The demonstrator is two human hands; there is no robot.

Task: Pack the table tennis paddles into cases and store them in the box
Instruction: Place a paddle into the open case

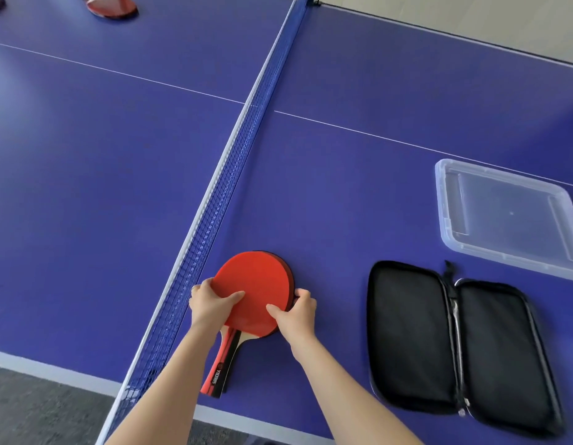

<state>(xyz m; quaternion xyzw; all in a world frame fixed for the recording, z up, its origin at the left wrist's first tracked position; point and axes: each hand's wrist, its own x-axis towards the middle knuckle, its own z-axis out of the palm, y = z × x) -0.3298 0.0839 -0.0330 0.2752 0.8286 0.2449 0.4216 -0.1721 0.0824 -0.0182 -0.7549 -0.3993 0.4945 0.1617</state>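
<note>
far paddle cropped by top edge, lower paddle mostly hidden under red paddle — handle lettering unreadable

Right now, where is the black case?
Head view, lower right: the black case lies open on the table, right of the stacked paddles, nearer than the clear container.

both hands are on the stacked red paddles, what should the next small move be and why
Probably lift the stacked red rubber paddles together and carry them right to the open black fabric zip case. The left hand and right hand grip the blade edges, and the case lies unzipped, flat and empty beside them.
</note>
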